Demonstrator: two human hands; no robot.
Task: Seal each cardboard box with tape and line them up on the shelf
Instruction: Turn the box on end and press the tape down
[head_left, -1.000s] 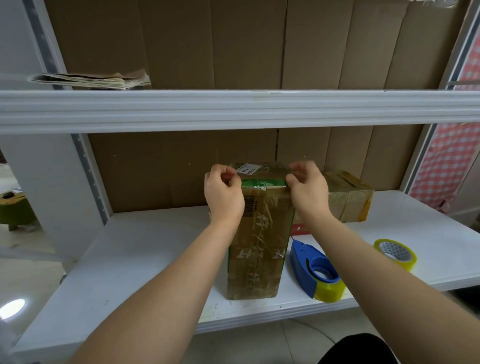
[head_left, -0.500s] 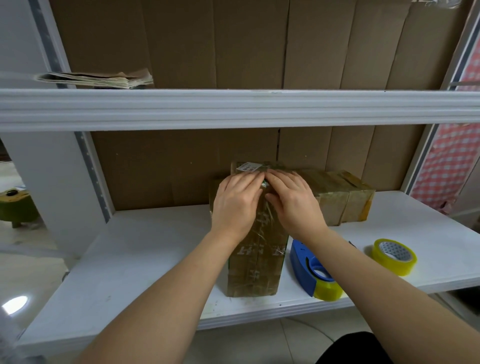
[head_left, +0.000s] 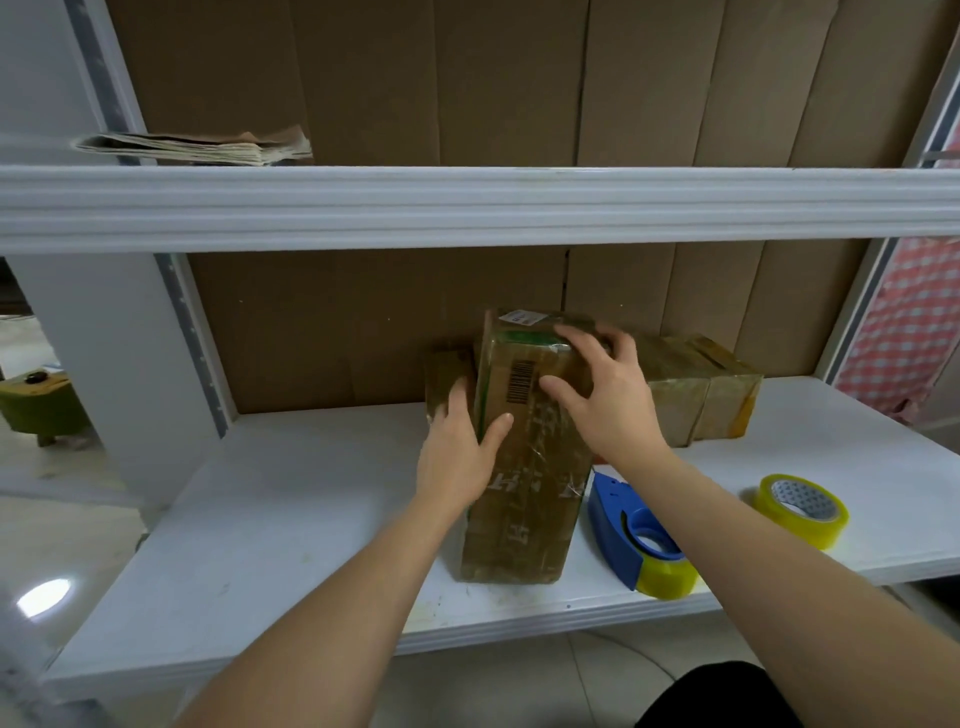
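A long cardboard box (head_left: 524, 499) wrapped in clear tape stands on the white lower shelf (head_left: 291, 525), with a barcode and a green band near its far end. My left hand (head_left: 457, 452) lies flat along its left side, thumb on top. My right hand (head_left: 602, 395) spreads over its top and right edge, fingers loosely bent. A smaller box (head_left: 444, 374) sits behind it to the left, partly hidden. Taped boxes (head_left: 696, 389) stand in a row to the right against the back.
A blue tape dispenser (head_left: 634, 535) with a yellow roll lies just right of the box. A loose yellow tape roll (head_left: 802, 509) sits further right. Folded cardboard sheets (head_left: 202, 145) lie on the upper shelf (head_left: 467, 208). Brown cardboard panels form the back wall.
Both hands left the far top edge of the box, where they met pressing the tape. The left slid down to the left side; the right spread over the top right.
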